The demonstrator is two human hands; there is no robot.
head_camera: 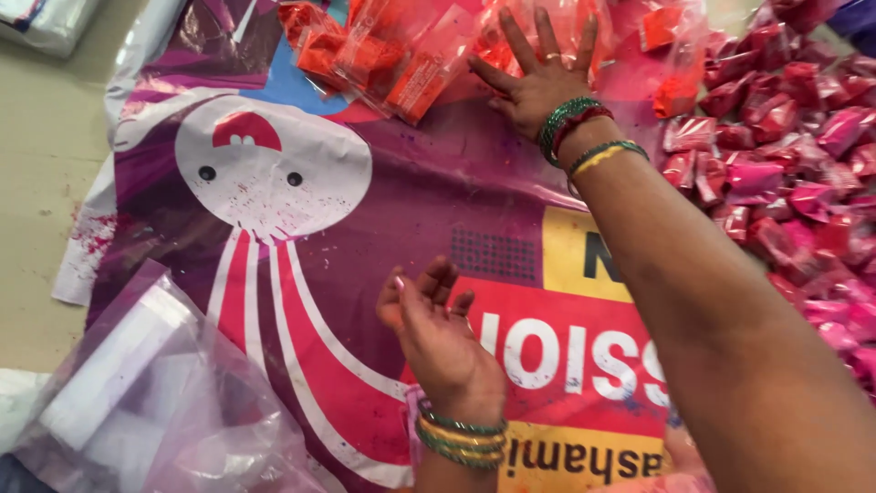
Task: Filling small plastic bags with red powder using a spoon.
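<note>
My right hand (pixel 538 78) reaches far forward, fingers spread flat on clear plastic bags of orange powder packets (pixel 401 55) at the top of the printed purple and red banner (pixel 365 210) that covers the floor. It wears green and red bangles at the wrist. Nearer to me, my left hand (pixel 433 319) hovers over the banner, palm up with its fingers loosely curled, and holds nothing. Green and gold bangles ring its wrist.
A heap of small pink and red powder packets (pixel 785 164) lies along the right side. A crumpled clear plastic bag (pixel 155 393) sits at the lower left. Bare beige floor (pixel 36 183) shows at the left, with a white bag (pixel 46 18) in the top left corner.
</note>
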